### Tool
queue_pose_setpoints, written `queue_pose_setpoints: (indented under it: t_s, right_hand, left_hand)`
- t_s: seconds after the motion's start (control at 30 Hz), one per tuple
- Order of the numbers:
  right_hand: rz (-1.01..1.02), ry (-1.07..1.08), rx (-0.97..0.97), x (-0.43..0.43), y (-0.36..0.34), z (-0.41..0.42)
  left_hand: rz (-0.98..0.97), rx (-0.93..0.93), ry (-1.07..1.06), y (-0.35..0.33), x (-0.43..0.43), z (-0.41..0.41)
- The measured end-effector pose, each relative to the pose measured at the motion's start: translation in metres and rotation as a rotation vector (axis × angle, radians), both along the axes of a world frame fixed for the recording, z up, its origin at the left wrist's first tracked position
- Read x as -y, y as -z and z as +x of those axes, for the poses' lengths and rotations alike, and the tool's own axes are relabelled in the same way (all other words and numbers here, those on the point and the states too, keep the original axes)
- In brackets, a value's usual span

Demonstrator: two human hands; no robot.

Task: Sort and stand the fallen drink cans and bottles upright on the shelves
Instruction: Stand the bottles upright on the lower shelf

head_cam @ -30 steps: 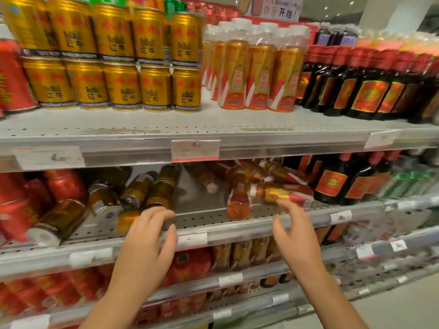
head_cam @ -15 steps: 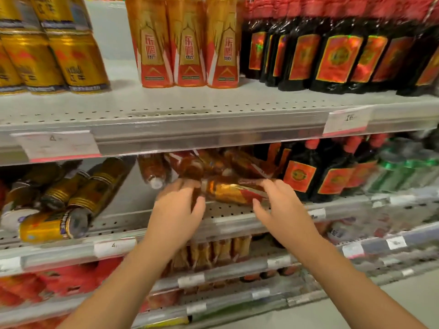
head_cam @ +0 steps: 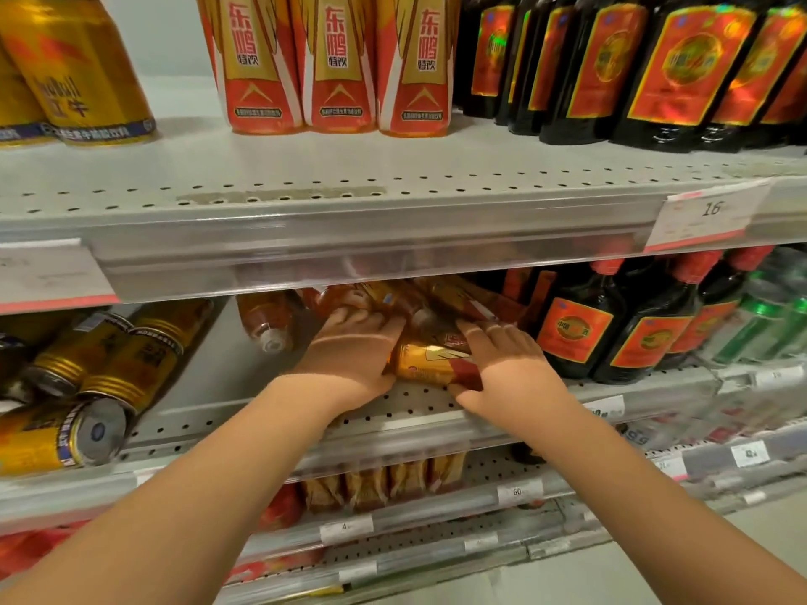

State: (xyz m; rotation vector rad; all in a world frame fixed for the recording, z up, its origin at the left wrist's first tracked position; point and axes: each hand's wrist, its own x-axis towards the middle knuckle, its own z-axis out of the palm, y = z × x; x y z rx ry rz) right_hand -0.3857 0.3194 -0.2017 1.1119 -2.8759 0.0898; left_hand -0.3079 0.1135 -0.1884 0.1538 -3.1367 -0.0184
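1. Subject: fallen bottle (head_cam: 430,364), gold and red label, is lying on its side on the middle shelf (head_cam: 262,414), near the front edge, between the two hands.
2. Long axis is running left to right, roughly parallel to the shelf front, with the right end sitting slightly lower in view. Hands are covering both ends, so which way the cap is pointing cannot be read.
3. Left hand (head_cam: 351,358) is closing over the bottle's left end, with the fingers lying across the top and the thumb pressing against the near side.
4. Right hand (head_cam: 502,364) is gripping the right end, with the fingers curling over the top and the thumb tucking under the front.
5. Behind the hands, heaped bottles (head_cam: 454,299) of the same kind are lying at mixed angles. A stray bottle (head_cam: 266,323) to the left is pointing its pale cap toward the shelf front.
6. Further left, fallen gold cans (head_cam: 109,369) are lying piled, with their ends facing forward.
7. Just beside the right hand, dark bottles (head_cam: 576,334) with red caps are standing upright. Green bottles (head_cam: 764,325) are standing beyond them.
8. Surface: grey perforated metal. The upper shelf (head_cam: 305,198) is carrying upright orange bottles (head_cam: 336,63), gold cans on the left and dark bottles on the right. A price tag (head_cam: 707,213) reading 16 is hanging on its rail.
9. Room: lower shelves are holding orange packs (head_cam: 384,478). Pale floor (head_cam: 655,574) is showing at the bottom right.
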Motion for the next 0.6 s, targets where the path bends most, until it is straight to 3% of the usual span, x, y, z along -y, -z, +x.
queue_pose_setpoints:
  t_s: [0.13, 0.2, 0.27, 0.47, 0.6]
  right_hand:
    - [-0.193, -0.016, 0.161, 0.006, -0.015, -0.009]
    - [-0.281, -0.01, 0.12, 0.014, -0.024, -0.022]
    - [-0.27, 0.005, 0.05, 0.023, -0.03, -0.035]
    - [-0.182, -0.002, 0.073, 0.031, -0.023, -0.066]
    - [-0.185, 0.057, 0.184, 0.037, -0.023, -0.077]
  left_hand:
    - [-0.009, -0.116, -0.09, -0.001, -0.02, 0.007]
    - [0.011, -0.214, -0.139, 0.007, -0.035, 0.017]
    - [0.16, -0.279, -0.215, 0.013, -0.049, 0.028]
    - [0.52, 0.005, -0.544, 0.017, -0.06, -0.002]
    - [0.873, 0.056, -0.726, 0.02, -0.062, -0.011]
